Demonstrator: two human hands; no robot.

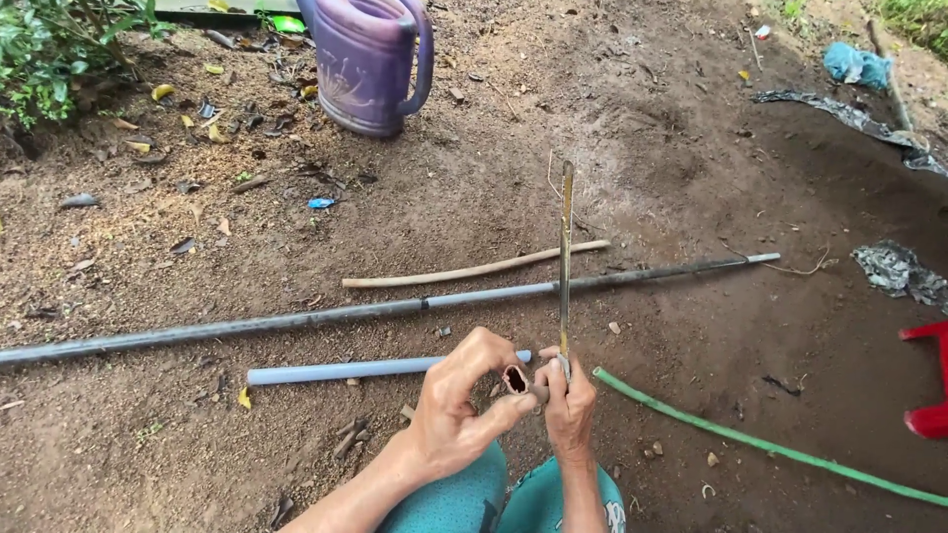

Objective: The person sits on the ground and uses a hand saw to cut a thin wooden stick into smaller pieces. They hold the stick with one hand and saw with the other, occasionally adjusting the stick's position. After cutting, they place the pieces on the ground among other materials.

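Teal-trousered knees [494, 505] are showing at the bottom edge, nearest the camera, and just above them both hands are working close together. The left hand [462, 400] is curling around a short brownish hollow tube piece [516, 380], its open end facing the camera between thumb and forefinger. The right hand [570, 403] is clenching the handle end of one long thin metal blade [566, 259], which is standing nearly upright, its lower end touching the tube piece. Beyond the hands, bare brown soil [642, 128] is carrying four long things: one short light-blue plastic pipe [365, 370] lying just behind the left hand, one long grey pipe [326, 317] running across almost the whole view, one pale curved wooden stick [474, 267] lying just past it, and one green hose-like stem [760, 442] slanting away to the right of the right hand. Farther out, one purple plastic watering can [367, 61] is standing upright at the top; what it is holding cannot be seen. A red plastic object [928, 380] is poking in at the right edge, a crumpled blue rag [855, 65] is lying at the top right, and green leafy plants [49, 44] are filling the top left corner.
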